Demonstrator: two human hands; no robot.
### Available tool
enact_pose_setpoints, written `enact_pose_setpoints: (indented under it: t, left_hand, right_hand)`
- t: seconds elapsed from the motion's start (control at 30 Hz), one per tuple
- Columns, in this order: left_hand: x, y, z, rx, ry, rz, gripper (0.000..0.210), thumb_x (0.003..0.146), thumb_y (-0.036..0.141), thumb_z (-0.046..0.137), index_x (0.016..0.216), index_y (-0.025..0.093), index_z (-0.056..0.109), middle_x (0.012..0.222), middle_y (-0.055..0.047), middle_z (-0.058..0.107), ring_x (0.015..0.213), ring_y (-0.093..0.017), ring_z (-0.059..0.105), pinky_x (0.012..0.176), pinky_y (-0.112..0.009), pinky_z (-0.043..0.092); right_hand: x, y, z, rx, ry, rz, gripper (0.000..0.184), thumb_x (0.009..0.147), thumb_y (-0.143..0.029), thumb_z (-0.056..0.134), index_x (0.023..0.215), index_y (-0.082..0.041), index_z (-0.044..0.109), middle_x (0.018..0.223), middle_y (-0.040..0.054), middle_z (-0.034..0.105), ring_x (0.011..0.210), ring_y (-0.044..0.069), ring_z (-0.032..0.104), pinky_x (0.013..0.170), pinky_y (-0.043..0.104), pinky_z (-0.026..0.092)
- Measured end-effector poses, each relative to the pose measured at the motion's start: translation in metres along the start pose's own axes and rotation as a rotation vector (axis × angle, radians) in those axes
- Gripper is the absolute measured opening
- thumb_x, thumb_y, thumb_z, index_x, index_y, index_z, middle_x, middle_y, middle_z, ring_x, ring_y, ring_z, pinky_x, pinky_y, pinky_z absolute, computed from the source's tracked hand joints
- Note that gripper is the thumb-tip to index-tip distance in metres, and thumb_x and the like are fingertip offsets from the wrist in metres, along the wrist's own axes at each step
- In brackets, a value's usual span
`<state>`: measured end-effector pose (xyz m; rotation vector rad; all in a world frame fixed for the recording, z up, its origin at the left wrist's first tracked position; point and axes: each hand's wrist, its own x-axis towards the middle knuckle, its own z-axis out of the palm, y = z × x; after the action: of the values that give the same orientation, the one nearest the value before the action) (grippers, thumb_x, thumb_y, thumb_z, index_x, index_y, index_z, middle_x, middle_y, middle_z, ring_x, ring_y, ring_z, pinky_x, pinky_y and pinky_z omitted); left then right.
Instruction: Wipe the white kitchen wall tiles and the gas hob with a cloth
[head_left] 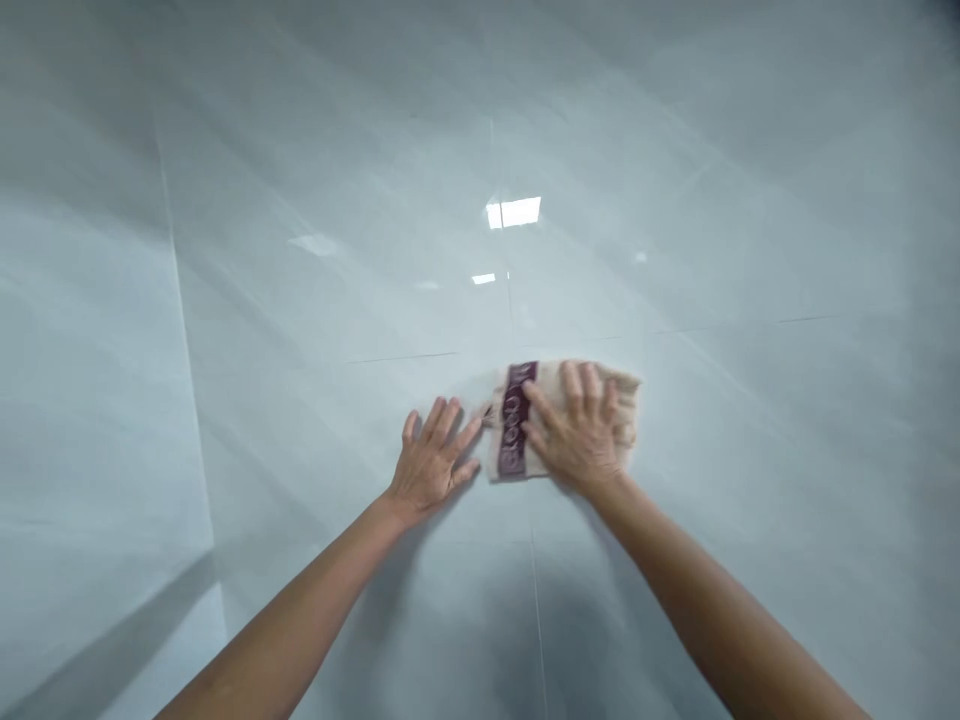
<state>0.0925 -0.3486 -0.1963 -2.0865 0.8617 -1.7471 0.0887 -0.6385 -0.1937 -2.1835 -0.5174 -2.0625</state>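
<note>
A folded beige towel (551, 378) with a dark purple band of raised lettering (514, 425) lies against a glossy pale grey tiled surface (337, 300). My right hand (579, 430) presses flat on the towel, fingers spread, covering part of its middle and right side. Just left of the towel, my left hand (431, 465) rests with its fingers fanned out and nothing held. Its index fingertip comes close to a small dark tag or corner at the towel's left edge; whether they touch, I cannot tell.
Thin tile joints (535, 610) run up and across the surface. A bright rectangular light reflection (514, 213) shows above the hands. To the left, a long pale seam (180, 300) meets another tiled face (90, 400). Shadows of my arms fall below.
</note>
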Motion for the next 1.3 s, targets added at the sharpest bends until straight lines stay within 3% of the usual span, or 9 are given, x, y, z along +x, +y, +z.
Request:
enact_pose_setpoints:
  t: [0.17,0.27,0.37,0.53,0.67,0.8,1.0,1.17,1.3]
  left_hand:
    - [0.019,-0.039,0.006,0.023,0.112,-0.166,0.062,0.105,0.049,0.048,0.163,0.028,0.036,0.173,-0.017,0.029,0.164,-0.033,0.021,0.130,-0.060,0.015]
    - [0.026,-0.042,0.014,0.016,0.182,-0.214,0.064,0.105,0.046,0.046,0.164,0.023,0.034,0.174,-0.019,0.027,0.165,-0.032,0.018,0.130,-0.058,0.017]
    - [0.027,-0.037,0.016,0.010,0.203,-0.213,0.063,0.105,0.041,0.047,0.164,0.024,0.034,0.174,-0.016,0.026,0.166,-0.030,0.017,0.131,-0.055,0.018]
    - [0.024,-0.037,0.015,0.018,0.239,-0.208,0.058,0.107,0.032,0.044,0.164,0.026,0.035,0.174,-0.013,0.029,0.166,-0.026,0.016,0.132,-0.049,0.017]
    - [0.025,-0.039,0.015,-0.019,0.241,-0.195,0.058,0.108,0.033,0.039,0.164,0.022,0.034,0.173,-0.015,0.031,0.166,-0.026,0.017,0.131,-0.049,0.017]
    - [0.028,-0.037,0.016,-0.035,0.238,-0.216,0.056,0.107,0.035,0.041,0.162,0.022,0.038,0.172,-0.015,0.032,0.165,-0.027,0.021,0.131,-0.049,0.016]
    - [0.029,-0.037,0.019,-0.106,0.224,-0.266,0.055,0.107,0.038,0.041,0.159,0.023,0.044,0.172,-0.013,0.033,0.164,-0.028,0.023,0.131,-0.050,0.014]
    - [0.032,-0.036,0.021,-0.086,0.213,-0.291,0.055,0.107,0.038,0.041,0.159,0.023,0.044,0.172,-0.013,0.034,0.164,-0.028,0.023,0.132,-0.050,0.013]
    - [0.009,-0.010,0.019,-0.086,0.185,-0.288,0.057,0.105,0.038,0.047,0.159,0.021,0.044,0.174,-0.016,0.027,0.166,-0.031,0.014,0.132,-0.052,0.011]
  right_hand:
    - [0.046,0.093,-0.023,-0.137,0.083,0.356,0.065,0.105,-0.056,0.054,0.162,-0.028,0.042,0.170,0.0182,0.011,0.156,0.048,0.010,0.117,0.079,0.011]
    - [0.075,0.112,-0.026,-0.157,0.143,0.553,0.070,0.104,-0.054,0.056,0.164,-0.023,0.039,0.167,0.0250,0.014,0.153,0.051,0.013,0.111,0.082,0.017]
    - [0.097,0.088,-0.016,-0.105,0.186,0.478,0.072,0.101,-0.056,0.060,0.161,-0.021,0.044,0.166,0.0248,0.016,0.151,0.055,0.013,0.108,0.084,0.019]
    - [0.104,-0.004,0.006,-0.071,0.100,0.151,0.082,0.095,-0.065,0.069,0.162,-0.027,0.040,0.170,0.0182,0.008,0.154,0.055,0.008,0.116,0.083,0.008]
    - [0.041,-0.065,0.014,-0.035,-0.039,-0.026,0.086,0.091,-0.067,0.075,0.161,-0.033,0.040,0.171,0.0150,0.011,0.158,0.048,0.005,0.122,0.077,0.010]
    - [-0.084,-0.097,0.014,-0.008,-0.152,-0.141,0.071,0.092,-0.065,0.074,0.153,-0.039,0.050,0.166,0.0130,0.029,0.157,0.044,0.017,0.123,0.072,0.019]
    - [-0.241,-0.048,-0.005,-0.054,-0.155,-0.031,0.046,0.092,-0.057,0.074,0.133,-0.039,0.067,0.156,0.0095,0.045,0.146,0.043,0.039,0.117,0.068,0.033]
    - [-0.236,0.044,-0.019,-0.260,0.044,0.339,0.066,0.100,-0.057,0.054,0.157,-0.025,0.047,0.163,0.0231,0.030,0.151,0.051,0.028,0.112,0.079,0.031]
    - [-0.171,0.053,-0.009,-0.250,0.205,0.717,0.072,0.106,-0.064,0.040,0.166,-0.024,0.034,0.161,0.0239,0.030,0.149,0.049,0.028,0.109,0.081,0.029]
